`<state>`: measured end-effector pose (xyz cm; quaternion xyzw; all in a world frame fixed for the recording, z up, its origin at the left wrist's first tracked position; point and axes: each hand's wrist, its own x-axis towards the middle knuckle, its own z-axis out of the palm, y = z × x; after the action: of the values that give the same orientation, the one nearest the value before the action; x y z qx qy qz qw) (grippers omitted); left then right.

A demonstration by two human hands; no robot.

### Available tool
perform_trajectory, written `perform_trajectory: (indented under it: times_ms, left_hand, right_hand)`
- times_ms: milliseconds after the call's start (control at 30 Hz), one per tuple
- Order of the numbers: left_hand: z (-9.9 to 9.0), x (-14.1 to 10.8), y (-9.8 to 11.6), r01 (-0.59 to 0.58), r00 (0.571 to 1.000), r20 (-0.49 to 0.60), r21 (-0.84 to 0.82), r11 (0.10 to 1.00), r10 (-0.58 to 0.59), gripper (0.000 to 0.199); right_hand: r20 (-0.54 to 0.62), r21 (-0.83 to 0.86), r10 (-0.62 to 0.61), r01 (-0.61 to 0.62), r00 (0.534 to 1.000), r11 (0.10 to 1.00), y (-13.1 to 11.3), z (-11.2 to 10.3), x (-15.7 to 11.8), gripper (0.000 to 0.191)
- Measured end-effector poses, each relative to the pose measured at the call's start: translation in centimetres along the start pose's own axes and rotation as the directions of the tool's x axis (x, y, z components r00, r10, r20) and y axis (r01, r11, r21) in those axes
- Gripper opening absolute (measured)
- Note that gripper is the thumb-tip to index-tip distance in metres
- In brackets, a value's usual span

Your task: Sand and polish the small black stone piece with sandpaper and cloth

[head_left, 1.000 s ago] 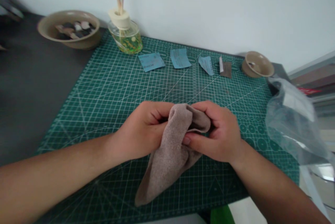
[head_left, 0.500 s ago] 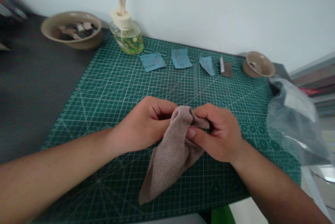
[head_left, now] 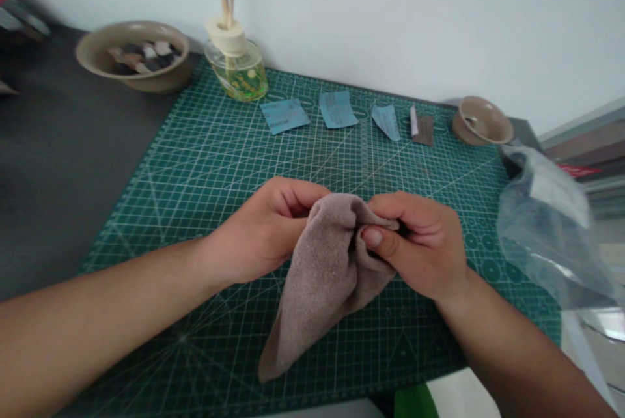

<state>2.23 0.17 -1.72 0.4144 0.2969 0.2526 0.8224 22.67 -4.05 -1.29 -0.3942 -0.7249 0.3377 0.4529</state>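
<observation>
A soft taupe fabric piece (head_left: 317, 281), possibly a sock or cloth, hangs in a folded fold over the green cutting mat (head_left: 303, 170). My left hand (head_left: 263, 229) pinches its upper left side between thumb and fingers. My right hand (head_left: 420, 242) grips the upper right side, with the thumb pressed on the fabric's front. The fabric's lower tip lies on the mat below both hands. Part of the fabric's upper edge is hidden inside my fingers.
Along the mat's far edge lie several blue sandpaper pieces (head_left: 338, 109) and a dark abrasive strip (head_left: 422, 130). A reed diffuser bottle (head_left: 237, 69) and a beige bowl of dark pieces (head_left: 97, 56) stand back left. A small bowl (head_left: 481, 120) and a clear plastic bag (head_left: 547, 222) are at right.
My hands have drawn slightly apart, with the right hand moving right. The top of the fabric now spreads wider between them.
</observation>
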Motion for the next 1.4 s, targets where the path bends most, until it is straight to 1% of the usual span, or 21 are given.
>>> perform_trajectory:
  times_ms: [100,167,333,433,667,800,867,933,1000,1067,1133,1233,1300,1400]
  left_hand:
    - [-0.08,0.16,0.07,0.061,0.998,0.003,-0.043,0.997,-0.061,0.008]
    - [-0.16,0.23,0.12,0.079,0.997,0.005,-0.067,0.995,-0.078,0.01]
    - [-0.27,0.21,-0.08,0.074,0.997,0.009,-0.149,0.986,-0.073,0.011]
    - [-0.25,0.16,-0.32,0.073,0.997,0.015,-0.187,0.98,-0.072,0.015]
    - [-0.25,0.16,-0.28,0.081,0.994,-0.06,-0.152,0.985,-0.091,0.015]
    - [-0.15,0.27,-0.18,0.065,0.994,-0.081,-0.118,0.991,-0.075,0.014]
    - [-0.06,0.34,-0.15,0.054,0.995,-0.073,-0.119,0.991,-0.063,0.014]
    - [0.03,0.42,-0.09,0.036,0.999,-0.033,-0.131,0.991,-0.041,0.014]
    - [0.08,0.49,-0.03,0.022,1.0,0.006,-0.13,0.991,-0.021,0.017]
    - [0.09,0.57,-0.01,0.02,1.0,0.025,-0.123,0.992,-0.017,0.02]
    - [0.1,0.65,-0.03,0.022,1.0,0.023,-0.127,0.992,-0.019,0.019]
    - [0.18,0.74,-0.11,0.012,1.0,-0.004,-0.145,0.989,-0.013,0.012]
    - [0.23,0.78,-0.22,0.006,1.0,-0.018,-0.148,0.989,-0.009,0.01]
    - [0.2,0.81,-0.47,-0.004,0.999,-0.033,-0.134,0.991,-0.001,0.012]
  right_hand:
    - [-0.009,0.031,0.055,-0.055,0.998,0.998,-0.07,-0.16,-0.04,0.006]
    - [-0.02,0.071,0.082,-0.08,0.996,0.994,0.0,-0.21,-0.05,0.008]
    - [-0.009,0.205,0.166,-0.16,0.986,0.966,0.37,-0.2,-0.08,0.011]
    - [0.003,0.26,0.188,-0.182,0.982,0.948,0.52,-0.17,-0.09,0.013]
    - [-0.059,0.216,0.191,-0.174,0.98,0.961,0.35,-0.02,0.02,0.017]
    - [-0.166,0.149,0.186,-0.162,0.968,0.975,0.24,0.11,-0.2,0.02]
    - [-0.234,0.124,0.161,-0.135,0.959,0.983,0.24,0.21,-0.38,0.021]
    - [-0.308,0.089,0.103,-0.079,0.946,0.993,0.24,0.31,-0.54,0.022]
    - [-0.383,0.011,0.001,0.004,0.924,1.0,0.21,0.36,-0.65,0.02]
    - [-0.411,-0.088,-0.107,0.078,0.905,0.993,0.15,0.33,-0.74,0.017]
    - [-0.373,-0.138,-0.153,0.108,0.915,0.984,0.05,0.22,-0.83,0.015]
    - [-0.271,-0.152,-0.161,0.123,0.949,0.981,-0.07,0.05,-0.94,0.021]
    - [-0.218,-0.178,-0.203,0.166,0.954,0.97,-0.11,0.01,-0.88,0.023]
    - [-0.128,-0.251,-0.258,0.221,0.958,0.943,-0.14,0.11,-0.57,0.02]
